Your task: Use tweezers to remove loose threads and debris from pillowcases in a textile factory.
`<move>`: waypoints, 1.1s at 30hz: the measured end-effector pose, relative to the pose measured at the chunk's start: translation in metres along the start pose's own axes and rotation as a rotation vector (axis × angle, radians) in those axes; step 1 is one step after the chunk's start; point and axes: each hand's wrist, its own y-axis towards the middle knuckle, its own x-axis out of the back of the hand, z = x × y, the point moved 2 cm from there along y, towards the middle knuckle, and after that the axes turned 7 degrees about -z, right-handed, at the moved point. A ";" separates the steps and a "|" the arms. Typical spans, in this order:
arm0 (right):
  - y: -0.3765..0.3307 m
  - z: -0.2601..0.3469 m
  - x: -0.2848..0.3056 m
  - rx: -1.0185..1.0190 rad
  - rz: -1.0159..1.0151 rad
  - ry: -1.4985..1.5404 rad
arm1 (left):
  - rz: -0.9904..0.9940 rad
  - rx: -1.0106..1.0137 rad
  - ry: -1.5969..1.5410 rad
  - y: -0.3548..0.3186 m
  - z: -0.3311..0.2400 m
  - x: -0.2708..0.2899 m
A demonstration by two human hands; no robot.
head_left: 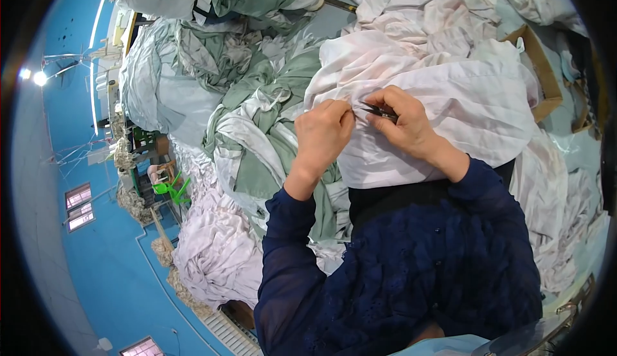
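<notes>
We pinch the white garment (450, 99) with our left hand (321, 134) | right hand (402, 121) holds what look like small snips (378, 110) at its fold

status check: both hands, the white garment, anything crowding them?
Left hand pinching the white garment. Right hand, grip shut on small dark snips, tips at the fabric. Green and white cloth piles crowd the left side.
</notes>
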 end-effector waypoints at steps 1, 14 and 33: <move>-0.001 0.006 0.000 0.000 0.002 0.002 | -0.009 0.087 -0.159 -0.002 0.001 0.002; -0.020 0.012 -0.018 -0.715 0.340 0.515 | -0.040 0.345 -0.589 -0.032 0.015 -0.006; -0.024 0.001 -0.026 -1.034 0.354 0.672 | -0.079 0.323 -0.630 -0.039 0.013 -0.010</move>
